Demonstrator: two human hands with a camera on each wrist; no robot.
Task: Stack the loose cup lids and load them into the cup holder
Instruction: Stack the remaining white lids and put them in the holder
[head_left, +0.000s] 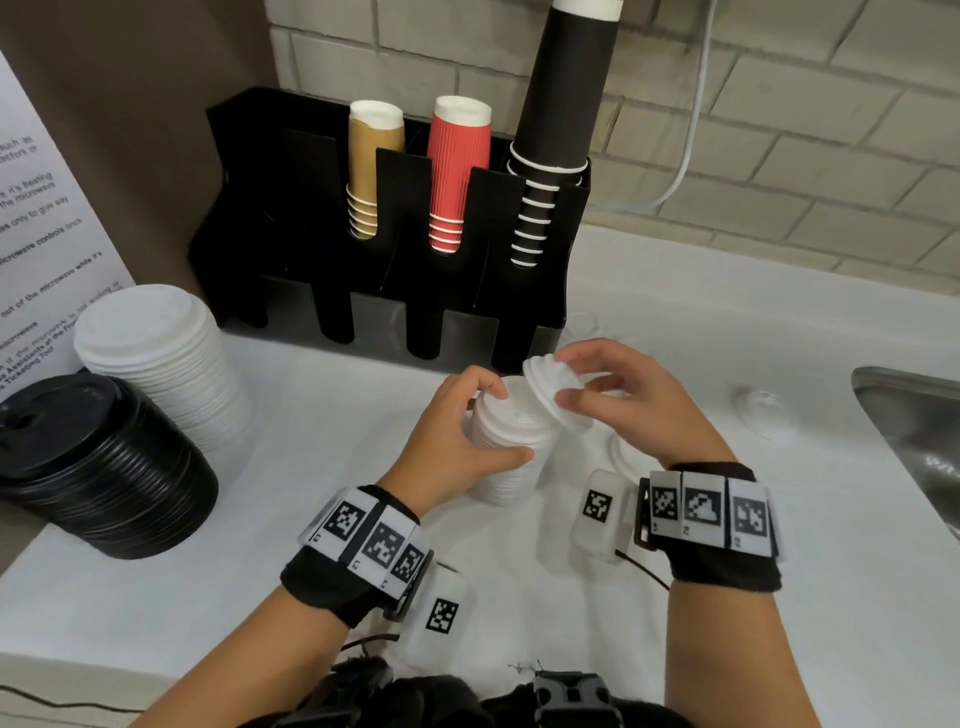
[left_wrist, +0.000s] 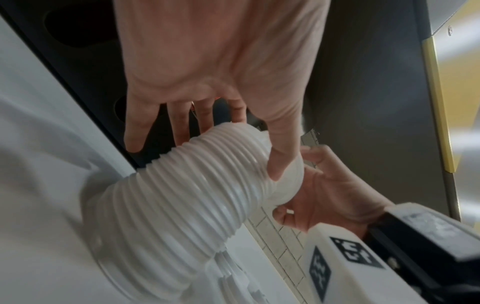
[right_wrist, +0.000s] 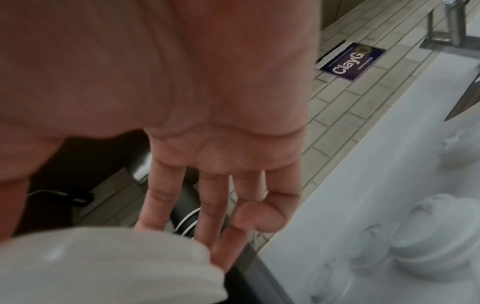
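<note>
On the white counter (head_left: 208, 597), near its front edge, both wrists wear black bands with square markers. Just beyond them, mid-counter, the left hand (head_left: 457, 431) wraps its thumb and fingers round the upper part of a white lid stack (head_left: 511, 457) that stands on the counter; in the left wrist view the thumb lies across the ribbed side of the stack (left_wrist: 187, 195) and the fingers (left_wrist: 182, 127) reach behind it. The right hand (head_left: 628, 400) pinches a single lid (head_left: 550, 389) between thumb and fingertips, holding it tilted, its lower edge at the stack's top rim. The two hands are close together, not touching.

A loose lid (head_left: 621, 452) lies flat under the right wrist, and another loose lid (head_left: 763, 410) lies toward the right edge, near the steel sink (head_left: 914, 415). The right wrist view shows more white lids (right_wrist: 428, 242) resting on the counter, blurred.

At the left edge stand a black lid pile (head_left: 98, 462) and, behind and touching it, a taller white lid pile (head_left: 161, 364).

Against the back wall stands the black cup holder (head_left: 291, 218). Its rear slots hold upside-down stacks of tan cups (head_left: 371, 161), red cups (head_left: 454, 166) and tall black cups (head_left: 558, 119). A white cable (head_left: 691, 130) hangs down the tiles behind.
</note>
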